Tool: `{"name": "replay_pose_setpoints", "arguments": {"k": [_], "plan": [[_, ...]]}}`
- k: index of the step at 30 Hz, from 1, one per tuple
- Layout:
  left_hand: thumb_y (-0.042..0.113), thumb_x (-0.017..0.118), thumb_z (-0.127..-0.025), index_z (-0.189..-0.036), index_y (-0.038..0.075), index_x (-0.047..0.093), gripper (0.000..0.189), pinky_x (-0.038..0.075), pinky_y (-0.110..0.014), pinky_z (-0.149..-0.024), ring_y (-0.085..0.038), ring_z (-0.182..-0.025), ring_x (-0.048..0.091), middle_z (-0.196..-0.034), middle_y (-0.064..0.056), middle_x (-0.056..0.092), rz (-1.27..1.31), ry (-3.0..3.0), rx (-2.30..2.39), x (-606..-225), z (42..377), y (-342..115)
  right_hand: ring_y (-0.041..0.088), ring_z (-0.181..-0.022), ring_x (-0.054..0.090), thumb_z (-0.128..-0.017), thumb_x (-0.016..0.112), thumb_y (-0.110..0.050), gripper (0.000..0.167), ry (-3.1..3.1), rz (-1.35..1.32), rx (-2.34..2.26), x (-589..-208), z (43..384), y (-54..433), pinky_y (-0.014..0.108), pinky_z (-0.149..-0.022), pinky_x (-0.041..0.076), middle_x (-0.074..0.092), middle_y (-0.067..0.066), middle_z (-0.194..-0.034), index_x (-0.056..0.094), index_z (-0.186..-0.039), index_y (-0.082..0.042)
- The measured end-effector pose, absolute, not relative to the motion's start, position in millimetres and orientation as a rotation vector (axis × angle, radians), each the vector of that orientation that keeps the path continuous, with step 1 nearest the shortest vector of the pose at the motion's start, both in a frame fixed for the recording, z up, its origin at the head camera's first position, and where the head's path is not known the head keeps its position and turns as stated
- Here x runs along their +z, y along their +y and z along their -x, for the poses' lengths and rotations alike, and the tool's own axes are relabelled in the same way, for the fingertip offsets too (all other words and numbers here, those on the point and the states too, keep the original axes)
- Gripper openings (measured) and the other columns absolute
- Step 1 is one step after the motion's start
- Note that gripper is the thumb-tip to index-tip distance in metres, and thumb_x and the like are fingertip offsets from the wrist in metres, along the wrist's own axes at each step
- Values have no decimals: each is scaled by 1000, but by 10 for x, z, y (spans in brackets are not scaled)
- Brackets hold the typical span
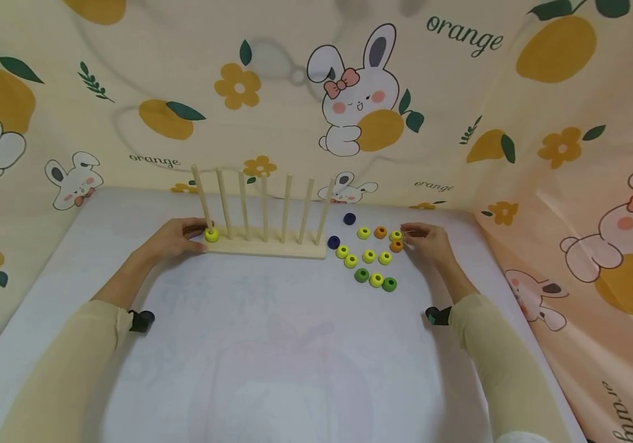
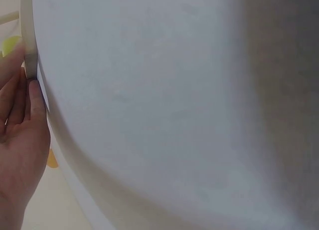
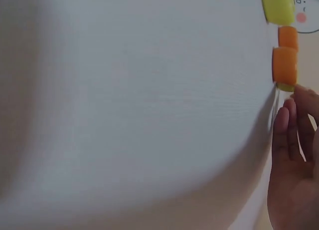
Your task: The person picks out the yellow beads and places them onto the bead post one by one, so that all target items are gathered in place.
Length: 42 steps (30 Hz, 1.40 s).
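Observation:
A pale wooden peg rack (image 1: 266,248) with several upright rods stands on the table. One yellow bead (image 1: 212,235) sits at the foot of its leftmost rod. My left hand (image 1: 175,239) holds the left end of the rack's base; in the left wrist view its fingertips lie right at that end. On the right, my right hand (image 1: 427,240) reaches to the edge of a group of loose beads, fingertips right at a yellow bead (image 1: 396,235). An orange bead (image 3: 285,65) partly hides that yellow bead in the right wrist view.
Loose beads lie right of the rack: dark blue beads (image 1: 334,242), another orange bead (image 1: 380,232), several yellow beads (image 1: 369,256) and green beads (image 1: 362,275). A patterned cloth (image 1: 283,80) rises behind the white table (image 1: 272,344) and along its sides.

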<state>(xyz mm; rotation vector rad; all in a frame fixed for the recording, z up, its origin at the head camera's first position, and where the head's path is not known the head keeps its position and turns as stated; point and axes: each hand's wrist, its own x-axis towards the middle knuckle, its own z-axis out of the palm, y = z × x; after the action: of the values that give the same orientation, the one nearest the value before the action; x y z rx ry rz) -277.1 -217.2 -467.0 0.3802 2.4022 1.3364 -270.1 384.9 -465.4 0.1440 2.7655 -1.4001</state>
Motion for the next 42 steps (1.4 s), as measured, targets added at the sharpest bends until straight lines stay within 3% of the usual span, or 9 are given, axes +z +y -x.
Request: {"name": "replay_pose_setpoints", "arguments": {"k": [7,17,22,26,34,42], "plan": [[-3,75,-85,-145,-11,39,71,34,-44,-115,-41,-141,35,-151,-29,38,-377,2396,1354,-4688,2785,-2188,19,-105,64,-91,75,-14,39,2755,-114,-1385,-4699,2702,3821,12,-79,51,67,17,-123,67,-127,-6],[-4,74,-85,-145,-11,39,70,33,-44,-116,-41,-142,35,-150,-29,39,-381,2382,1395,-4716,2791,-2188,29,-115,59,-90,75,-19,44,2766,-201,-1314,-4708,2743,3750,41,-101,48,65,15,-127,65,-132,-8],[-6,73,-85,-145,-11,39,69,33,-45,-116,-41,-142,35,-150,-29,39,-393,2378,1410,-4707,2784,-2180,30,-123,56,-92,73,-18,41,2754,-216,-1336,-4686,2725,3750,45,-108,44,64,15,-130,65,-131,-6],[-6,73,-85,-145,-12,38,70,34,-44,-116,-40,-142,35,-150,-29,39,-375,2385,1391,-4712,2772,-2175,28,-124,56,-92,73,-21,41,2734,-225,-1346,-4673,2704,3752,42,-107,45,64,14,-131,65,-130,-6],[-2,73,-87,-146,-11,38,69,33,-46,-116,-42,-141,35,-151,-29,38,-389,2408,1360,-4684,2747,-2162,23,-114,62,-92,73,-25,39,2788,-206,-1338,-4558,2720,3718,30,-91,51,66,10,-128,68,-128,-10],[-2,73,-86,-145,-11,38,69,32,-46,-116,-42,-141,35,-150,-30,38,-394,2395,1370,-4682,2733,-2176,29,-113,64,-91,75,-22,40,2908,-37,-1352,-4391,2749,3628,21,-86,53,67,13,-126,68,-127,-8]]}}
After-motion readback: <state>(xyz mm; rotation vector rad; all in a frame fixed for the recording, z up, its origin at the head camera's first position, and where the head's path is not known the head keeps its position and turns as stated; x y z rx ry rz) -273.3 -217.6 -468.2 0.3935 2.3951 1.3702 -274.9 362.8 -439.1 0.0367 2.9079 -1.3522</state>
